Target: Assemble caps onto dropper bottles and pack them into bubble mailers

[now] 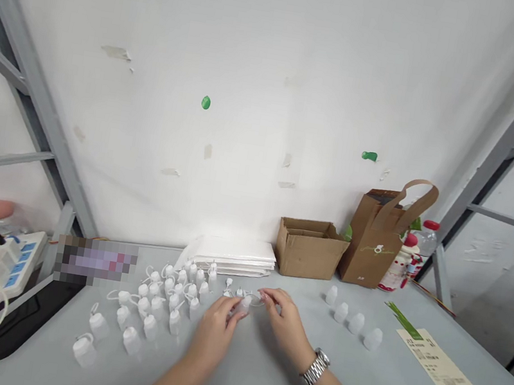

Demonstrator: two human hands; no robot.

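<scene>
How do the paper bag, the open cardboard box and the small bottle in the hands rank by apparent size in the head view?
1. Paper bag
2. Cardboard box, squatter, roughly similar; ranking unsure
3. Small bottle, smallest though nearest

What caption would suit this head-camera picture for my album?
Both hands, left and right, hold one small white plastic bottle above a grey table beside many more.

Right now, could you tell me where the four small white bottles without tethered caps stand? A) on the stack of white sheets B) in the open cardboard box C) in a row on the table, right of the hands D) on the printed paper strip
C: the four capless bottles stand in a diagonal row on the grey table, right of the right hand.
</scene>
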